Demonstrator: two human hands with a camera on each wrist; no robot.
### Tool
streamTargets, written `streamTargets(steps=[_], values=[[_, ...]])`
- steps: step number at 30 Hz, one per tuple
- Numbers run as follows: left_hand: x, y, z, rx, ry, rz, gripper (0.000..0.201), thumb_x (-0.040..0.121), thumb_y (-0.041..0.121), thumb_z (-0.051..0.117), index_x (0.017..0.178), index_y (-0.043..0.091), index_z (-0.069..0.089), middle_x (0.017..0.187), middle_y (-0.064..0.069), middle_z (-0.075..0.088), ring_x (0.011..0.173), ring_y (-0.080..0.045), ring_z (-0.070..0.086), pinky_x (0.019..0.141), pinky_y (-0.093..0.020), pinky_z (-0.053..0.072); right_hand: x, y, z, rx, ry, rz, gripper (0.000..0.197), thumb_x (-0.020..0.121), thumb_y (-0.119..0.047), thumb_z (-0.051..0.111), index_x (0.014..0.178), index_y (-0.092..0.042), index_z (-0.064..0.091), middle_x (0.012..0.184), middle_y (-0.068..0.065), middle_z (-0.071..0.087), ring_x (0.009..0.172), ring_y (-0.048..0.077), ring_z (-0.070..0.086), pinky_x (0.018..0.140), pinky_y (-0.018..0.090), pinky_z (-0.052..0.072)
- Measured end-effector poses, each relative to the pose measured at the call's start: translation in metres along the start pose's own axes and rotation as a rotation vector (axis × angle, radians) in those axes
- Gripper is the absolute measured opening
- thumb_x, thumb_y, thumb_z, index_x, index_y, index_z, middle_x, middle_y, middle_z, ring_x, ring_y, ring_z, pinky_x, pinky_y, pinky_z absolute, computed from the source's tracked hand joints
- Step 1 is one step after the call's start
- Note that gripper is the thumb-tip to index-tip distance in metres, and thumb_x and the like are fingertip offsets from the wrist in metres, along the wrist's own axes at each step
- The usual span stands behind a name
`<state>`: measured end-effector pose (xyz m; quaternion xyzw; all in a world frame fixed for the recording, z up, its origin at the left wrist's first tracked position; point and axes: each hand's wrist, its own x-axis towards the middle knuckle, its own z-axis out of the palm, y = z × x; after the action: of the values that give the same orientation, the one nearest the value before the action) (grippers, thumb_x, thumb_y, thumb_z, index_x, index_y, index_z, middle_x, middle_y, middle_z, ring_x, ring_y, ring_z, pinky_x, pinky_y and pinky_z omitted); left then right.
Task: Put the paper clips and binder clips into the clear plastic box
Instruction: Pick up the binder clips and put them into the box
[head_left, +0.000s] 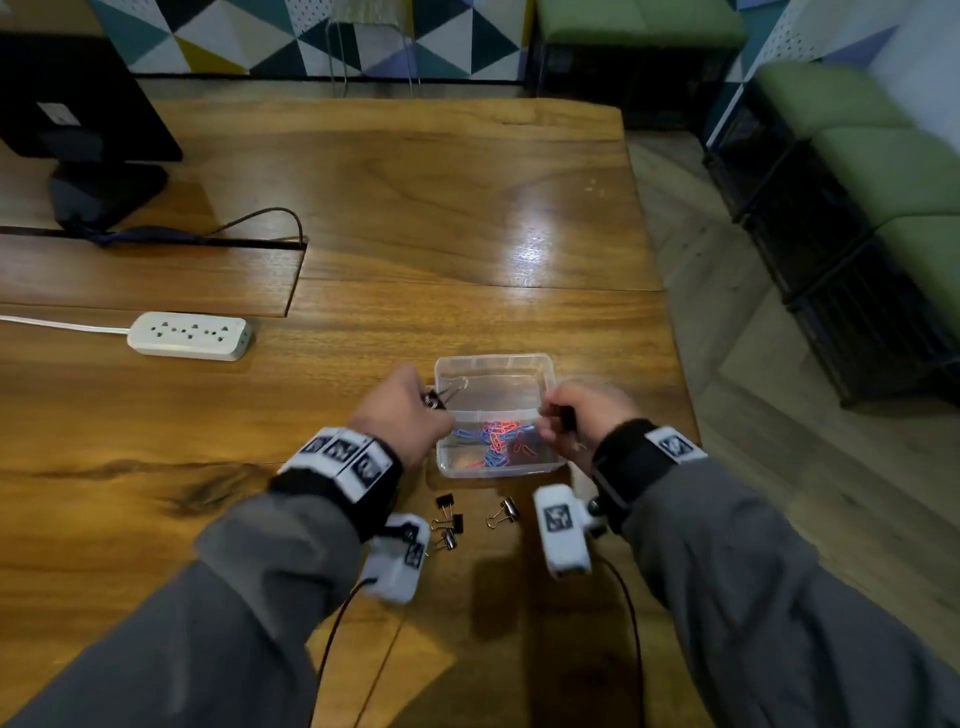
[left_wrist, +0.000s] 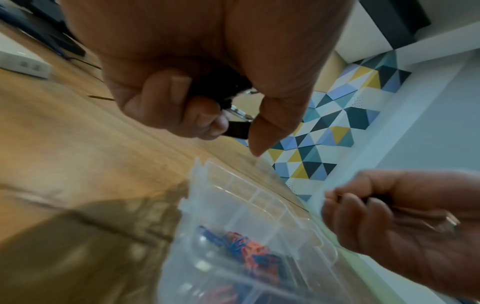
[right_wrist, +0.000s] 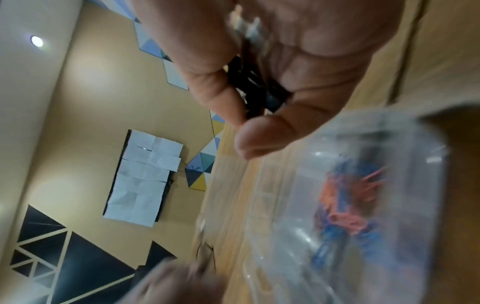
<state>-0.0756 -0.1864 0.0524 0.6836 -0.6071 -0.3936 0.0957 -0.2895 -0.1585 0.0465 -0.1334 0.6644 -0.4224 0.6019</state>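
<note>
The clear plastic box (head_left: 497, 364) stands on the wooden table with red and blue paper clips (head_left: 496, 441) piled in its near half. My left hand (head_left: 410, 410) hovers at the box's left rim and grips black binder clips (left_wrist: 235, 129) in curled fingers; wire handles (head_left: 453, 387) stick out over the rim. At the box's right rim my right hand (head_left: 576, 415) holds black binder clips (right_wrist: 255, 86) between thumb and fingers. Several more binder clips (head_left: 451, 522) lie on the table just in front of the box, one (head_left: 505, 512) a little to the right.
A white power strip (head_left: 189, 335) lies to the left. A monitor stand (head_left: 104, 192) and its cable sit at the far left by a slot in the table. The table's right edge (head_left: 675, 364) runs close to the box. Green seats (head_left: 883, 171) stand beyond.
</note>
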Motion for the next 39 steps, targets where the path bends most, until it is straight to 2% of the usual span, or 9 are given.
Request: streamTargets(steps=[6, 8, 11, 16, 20, 23, 31, 36, 39], values=[[0.03, 0.035, 0.021, -0.068, -0.021, 0.036, 0.042, 0.072, 0.025, 0.079, 0.104, 0.022, 0.052, 0.085, -0.002, 0.064, 0.071, -0.022, 0.063, 0.065, -0.039, 0.058, 0.022, -0.01, 0.035, 0.017, -0.051, 0.022, 0.035, 0.089, -0.02, 0.071, 0.116, -0.001, 0.059, 0.095, 0.015, 0.062, 0.069, 0.025, 0.067, 0.06, 0.037, 0.061], [0.026, 0.032, 0.021, -0.182, -0.019, 0.067, 0.051, 0.076, 0.023, 0.079, 0.12, 0.022, 0.054, 0.098, 0.001, 0.063, 0.082, -0.02, 0.064, 0.071, -0.037, 0.057, 0.008, -0.013, 0.032, -0.02, -0.063, 0.0, 0.018, 0.093, -0.022, 0.066, 0.105, -0.009, 0.062, 0.107, 0.013, 0.065, 0.089, 0.026, 0.067, 0.083, 0.044, 0.06], [0.012, 0.014, 0.012, -0.319, 0.043, 0.086, 0.036, 0.087, 0.014, 0.068, 0.12, 0.021, 0.058, 0.106, 0.003, 0.062, 0.086, -0.014, 0.063, 0.07, -0.03, 0.055, -0.023, -0.009, 0.017, -0.123, -0.04, -0.107, 0.003, 0.095, -0.014, 0.06, 0.097, -0.017, 0.06, 0.106, 0.012, 0.061, 0.094, 0.028, 0.066, 0.085, 0.05, 0.059], [-0.019, -0.044, 0.005, 0.008, 0.025, 0.036, 0.013, 0.089, 0.019, 0.064, 0.087, 0.031, 0.059, 0.088, 0.007, 0.064, 0.08, -0.009, 0.06, 0.075, -0.035, 0.056, -0.055, 0.043, -0.013, -0.785, -0.109, -0.294, 0.007, 0.094, -0.021, 0.06, 0.096, -0.027, 0.062, 0.092, -0.004, 0.065, 0.078, 0.012, 0.064, 0.069, 0.033, 0.058], [-0.045, -0.078, 0.024, 0.305, -0.153, -0.013, 0.034, 0.078, 0.043, 0.073, 0.105, 0.032, 0.056, 0.105, 0.01, 0.056, 0.09, -0.009, 0.055, 0.08, -0.032, 0.051, -0.055, 0.087, -0.02, -1.38, -0.198, -0.446, 0.023, 0.097, -0.028, 0.054, 0.12, -0.032, 0.056, 0.117, -0.008, 0.059, 0.096, 0.007, 0.054, 0.085, 0.025, 0.049], [-0.056, -0.084, 0.043, 0.403, -0.14, 0.095, 0.049, 0.074, 0.051, 0.074, 0.113, 0.034, 0.051, 0.112, 0.009, 0.047, 0.098, -0.012, 0.049, 0.082, -0.032, 0.049, -0.045, 0.104, -0.013, -1.509, -0.24, -0.525, 0.044, 0.097, -0.025, 0.052, 0.139, -0.032, 0.039, 0.133, 0.001, 0.049, 0.113, 0.018, 0.049, 0.094, 0.034, 0.049], [-0.062, -0.088, 0.062, 0.412, -0.069, 0.171, 0.023, 0.081, 0.024, 0.069, 0.095, 0.026, 0.051, 0.104, 0.004, 0.048, 0.094, -0.015, 0.049, 0.083, -0.03, 0.047, -0.034, 0.107, 0.004, -1.46, -0.181, -0.473, 0.024, 0.09, -0.015, 0.062, 0.109, -0.023, 0.049, 0.127, 0.002, 0.048, 0.104, 0.019, 0.052, 0.092, 0.037, 0.051], [-0.067, -0.094, 0.058, 0.214, -0.012, 0.11, 0.012, 0.078, 0.017, 0.07, 0.083, 0.02, 0.059, 0.098, 0.001, 0.046, 0.078, -0.014, 0.054, 0.071, -0.03, 0.052, -0.041, 0.104, 0.002, -1.273, -0.128, -0.329, 0.012, 0.091, -0.014, 0.059, 0.094, -0.025, 0.057, 0.093, -0.008, 0.06, 0.081, 0.009, 0.055, 0.075, 0.027, 0.05], [-0.068, -0.095, 0.056, 0.087, 0.027, -0.015, 0.011, 0.077, 0.013, 0.07, 0.078, 0.017, 0.06, 0.096, 0.0, 0.05, 0.076, -0.016, 0.055, 0.071, -0.031, 0.049, -0.05, 0.101, 0.01, -0.992, -0.077, -0.152, 0.01, 0.092, -0.012, 0.058, 0.086, -0.02, 0.055, 0.084, 0.002, 0.066, 0.074, 0.017, 0.065, 0.067, 0.034, 0.059]])
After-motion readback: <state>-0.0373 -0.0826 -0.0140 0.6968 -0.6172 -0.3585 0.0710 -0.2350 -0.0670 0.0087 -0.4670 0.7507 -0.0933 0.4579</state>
